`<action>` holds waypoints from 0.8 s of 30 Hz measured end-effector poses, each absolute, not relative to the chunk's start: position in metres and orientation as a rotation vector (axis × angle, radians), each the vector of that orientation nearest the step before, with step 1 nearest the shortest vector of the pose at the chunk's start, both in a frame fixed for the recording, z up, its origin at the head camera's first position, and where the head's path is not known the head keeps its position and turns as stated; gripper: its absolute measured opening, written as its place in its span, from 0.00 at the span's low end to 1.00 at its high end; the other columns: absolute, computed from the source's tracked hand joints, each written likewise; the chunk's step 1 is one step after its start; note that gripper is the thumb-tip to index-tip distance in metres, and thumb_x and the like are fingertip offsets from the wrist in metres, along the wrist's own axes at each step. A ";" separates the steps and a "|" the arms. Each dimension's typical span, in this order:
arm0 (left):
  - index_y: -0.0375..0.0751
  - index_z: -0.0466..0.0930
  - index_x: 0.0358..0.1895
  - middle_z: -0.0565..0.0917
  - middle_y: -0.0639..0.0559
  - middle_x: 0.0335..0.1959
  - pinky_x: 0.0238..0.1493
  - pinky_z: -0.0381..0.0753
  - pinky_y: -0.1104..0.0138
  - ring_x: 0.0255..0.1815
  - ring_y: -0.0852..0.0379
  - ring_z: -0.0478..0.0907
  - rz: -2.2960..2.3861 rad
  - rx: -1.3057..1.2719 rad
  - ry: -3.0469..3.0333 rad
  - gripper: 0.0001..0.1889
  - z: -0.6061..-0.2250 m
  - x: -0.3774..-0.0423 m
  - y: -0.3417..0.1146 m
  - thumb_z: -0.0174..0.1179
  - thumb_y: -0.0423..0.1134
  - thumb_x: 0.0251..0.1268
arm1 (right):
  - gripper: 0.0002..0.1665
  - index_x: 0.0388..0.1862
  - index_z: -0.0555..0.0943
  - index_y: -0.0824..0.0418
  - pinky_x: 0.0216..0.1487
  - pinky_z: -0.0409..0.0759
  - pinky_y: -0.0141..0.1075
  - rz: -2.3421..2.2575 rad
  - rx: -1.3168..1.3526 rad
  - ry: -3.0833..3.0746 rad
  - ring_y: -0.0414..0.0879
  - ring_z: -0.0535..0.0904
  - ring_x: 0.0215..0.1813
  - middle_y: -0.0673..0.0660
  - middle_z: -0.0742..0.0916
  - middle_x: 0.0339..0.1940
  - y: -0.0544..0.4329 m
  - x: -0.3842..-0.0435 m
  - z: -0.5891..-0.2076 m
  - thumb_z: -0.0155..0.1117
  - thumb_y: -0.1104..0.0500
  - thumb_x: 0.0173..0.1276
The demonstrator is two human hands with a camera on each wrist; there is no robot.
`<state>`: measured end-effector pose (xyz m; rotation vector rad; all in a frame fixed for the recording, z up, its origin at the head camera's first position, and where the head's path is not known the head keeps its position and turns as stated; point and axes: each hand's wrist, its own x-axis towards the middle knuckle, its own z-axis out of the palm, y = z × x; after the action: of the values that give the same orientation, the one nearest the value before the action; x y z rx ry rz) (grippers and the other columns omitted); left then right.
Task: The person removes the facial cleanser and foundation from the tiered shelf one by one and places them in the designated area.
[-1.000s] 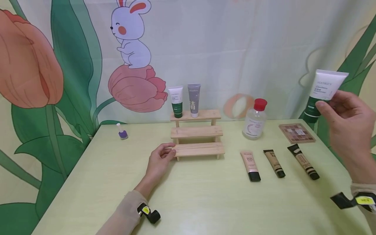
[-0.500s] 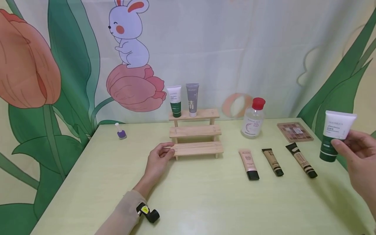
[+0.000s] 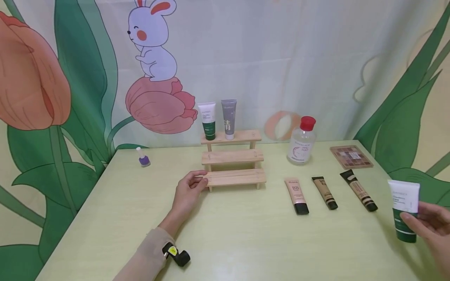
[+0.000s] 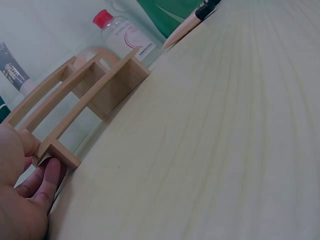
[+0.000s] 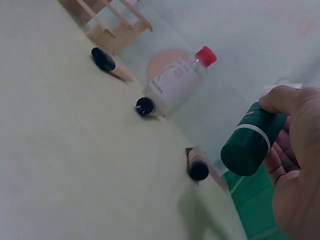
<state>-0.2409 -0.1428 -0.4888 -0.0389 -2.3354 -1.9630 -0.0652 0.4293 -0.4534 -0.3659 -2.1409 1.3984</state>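
Green-and-white tube (image 3: 404, 196), lower right of the frame: your right hand (image 3: 435, 231) pinches it cap-down; squeeze lightly, and steady the central wooden rack (image 3: 233, 157) your left hand (image 3: 188, 194) grips.

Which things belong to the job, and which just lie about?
Apparently in use: green-white tube, in right hand; wooden stand, gripped by left hand; shelved tube and grey tube on it.

Merely nearby: purple bottle; red-capped bottle; pink tube; short tan tube; long tan tube; palette.

On my screen, the three-tier stand (image 3: 232, 156) at twelve o'clock is smooth, matt wood; the red-capped bottle (image 3: 301, 143) at one looks glossy, clear plastic.
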 end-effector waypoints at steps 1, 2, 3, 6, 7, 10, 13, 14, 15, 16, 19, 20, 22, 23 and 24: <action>0.45 0.89 0.65 0.90 0.41 0.53 0.49 0.85 0.72 0.50 0.56 0.86 -1.964 -0.038 -2.336 0.14 -0.489 -0.241 -0.143 0.68 0.36 0.83 | 0.34 0.49 0.84 0.34 0.40 0.76 0.14 1.415 -0.381 -2.138 0.25 0.79 0.38 0.27 0.85 0.39 0.430 -0.063 -0.457 0.70 0.79 0.73; 0.45 0.89 0.65 0.90 0.41 0.53 0.49 0.85 0.72 0.50 0.56 0.86 -1.964 -0.036 -2.335 0.14 -0.489 -0.241 -0.143 0.68 0.36 0.83 | 0.35 0.48 0.85 0.33 0.39 0.76 0.15 1.414 -0.396 -2.155 0.25 0.79 0.37 0.27 0.85 0.39 0.431 -0.060 -0.461 0.71 0.78 0.73; 0.45 0.89 0.65 0.90 0.41 0.53 0.49 0.85 0.72 0.50 0.56 0.87 -1.963 -0.034 -2.336 0.14 -0.488 -0.241 -0.144 0.68 0.36 0.83 | 0.34 0.47 0.86 0.33 0.38 0.77 0.15 1.427 -0.403 -2.161 0.25 0.80 0.36 0.27 0.86 0.38 0.432 -0.057 -0.464 0.71 0.79 0.73; 0.45 0.89 0.65 0.90 0.42 0.52 0.49 0.85 0.72 0.50 0.56 0.86 -1.954 -0.033 -2.339 0.14 -0.487 -0.241 -0.144 0.68 0.35 0.82 | 0.35 0.43 0.86 0.31 0.35 0.77 0.17 1.436 -0.428 -2.195 0.27 0.79 0.34 0.27 0.85 0.35 0.432 -0.052 -0.472 0.73 0.78 0.72; 0.45 0.89 0.65 0.90 0.42 0.52 0.49 0.84 0.73 0.50 0.56 0.86 -1.953 -0.034 -2.339 0.14 -0.487 -0.241 -0.144 0.68 0.35 0.82 | 0.35 0.42 0.86 0.31 0.35 0.77 0.17 1.433 -0.432 -2.208 0.27 0.79 0.34 0.28 0.85 0.35 0.432 -0.050 -0.474 0.73 0.78 0.71; 0.44 0.89 0.65 0.90 0.41 0.52 0.49 0.84 0.73 0.50 0.56 0.86 -1.960 -0.037 -2.334 0.14 -0.487 -0.242 -0.144 0.68 0.35 0.82 | 0.35 0.40 0.83 0.26 0.35 0.78 0.18 1.399 -0.499 -2.271 0.27 0.78 0.33 0.27 0.83 0.33 0.431 -0.047 -0.478 0.75 0.74 0.72; 0.44 0.88 0.65 0.90 0.41 0.52 0.48 0.84 0.73 0.49 0.57 0.86 -1.967 -0.042 -2.328 0.14 -0.487 -0.242 -0.143 0.69 0.35 0.82 | 0.33 0.38 0.81 0.24 0.35 0.78 0.19 1.352 -0.588 -2.336 0.28 0.77 0.32 0.26 0.81 0.32 0.430 -0.044 -0.481 0.76 0.68 0.75; 0.44 0.88 0.65 0.90 0.41 0.52 0.48 0.84 0.73 0.49 0.58 0.86 -1.969 -0.043 -2.327 0.14 -0.487 -0.242 -0.143 0.69 0.35 0.82 | 0.31 0.37 0.80 0.24 0.35 0.78 0.19 1.334 -0.618 -2.356 0.29 0.77 0.32 0.26 0.80 0.31 0.431 -0.044 -0.482 0.76 0.66 0.76; 0.43 0.88 0.65 0.90 0.41 0.52 0.48 0.84 0.73 0.49 0.58 0.86 -1.971 -0.045 -2.326 0.14 -0.487 -0.241 -0.143 0.69 0.35 0.82 | 0.29 0.37 0.80 0.25 0.35 0.78 0.20 1.315 -0.643 -2.374 0.29 0.76 0.32 0.26 0.79 0.31 0.431 -0.043 -0.483 0.76 0.65 0.76; 0.44 0.88 0.65 0.90 0.41 0.52 0.48 0.84 0.73 0.49 0.58 0.86 -1.973 -0.046 -2.325 0.14 -0.487 -0.242 -0.143 0.69 0.35 0.82 | 0.25 0.38 0.81 0.29 0.35 0.78 0.20 1.289 -0.668 -2.395 0.29 0.76 0.32 0.26 0.78 0.31 0.431 -0.043 -0.484 0.76 0.64 0.77; 0.44 0.89 0.65 0.90 0.41 0.52 0.49 0.84 0.73 0.49 0.57 0.86 -1.974 -0.041 -2.326 0.14 -0.488 -0.242 -0.143 0.69 0.35 0.82 | 0.11 0.43 0.86 0.44 0.34 0.78 0.22 1.227 -0.716 -2.444 0.31 0.75 0.31 0.27 0.77 0.31 0.433 -0.043 -0.489 0.74 0.62 0.79; 0.44 0.89 0.65 0.90 0.41 0.52 0.49 0.85 0.73 0.49 0.57 0.86 -1.974 -0.040 -2.327 0.14 -0.488 -0.242 -0.143 0.69 0.35 0.82 | 0.05 0.46 0.87 0.51 0.34 0.78 0.23 1.212 -0.737 -2.456 0.31 0.75 0.31 0.27 0.77 0.31 0.434 -0.043 -0.491 0.73 0.62 0.79; 0.45 0.89 0.65 0.90 0.41 0.52 0.49 0.85 0.73 0.49 0.57 0.86 -1.973 -0.039 -2.329 0.14 -0.488 -0.242 -0.144 0.69 0.35 0.82 | 0.09 0.53 0.86 0.66 0.33 0.78 0.24 1.169 -0.774 -2.494 0.32 0.75 0.31 0.27 0.77 0.31 0.435 -0.043 -0.496 0.72 0.62 0.80; 0.45 0.89 0.65 0.90 0.41 0.52 0.49 0.85 0.72 0.49 0.56 0.86 -1.972 -0.038 -2.330 0.14 -0.488 -0.241 -0.143 0.69 0.35 0.82 | 0.13 0.56 0.85 0.70 0.33 0.79 0.24 1.160 -0.793 -2.508 0.32 0.75 0.31 0.29 0.78 0.31 0.435 -0.042 -0.499 0.72 0.62 0.81; 0.45 0.89 0.65 0.90 0.41 0.52 0.49 0.85 0.72 0.50 0.56 0.86 -1.973 -0.038 -2.330 0.14 -0.489 -0.241 -0.143 0.69 0.35 0.82 | 0.19 0.61 0.83 0.75 0.33 0.79 0.24 1.151 -0.811 -2.521 0.32 0.75 0.30 0.31 0.79 0.32 0.436 -0.042 -0.501 0.71 0.62 0.81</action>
<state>-0.2414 -0.1432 -0.4887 -0.0382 -2.3303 -1.9730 -0.0424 0.4355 -0.5015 -0.8114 -2.5215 1.1510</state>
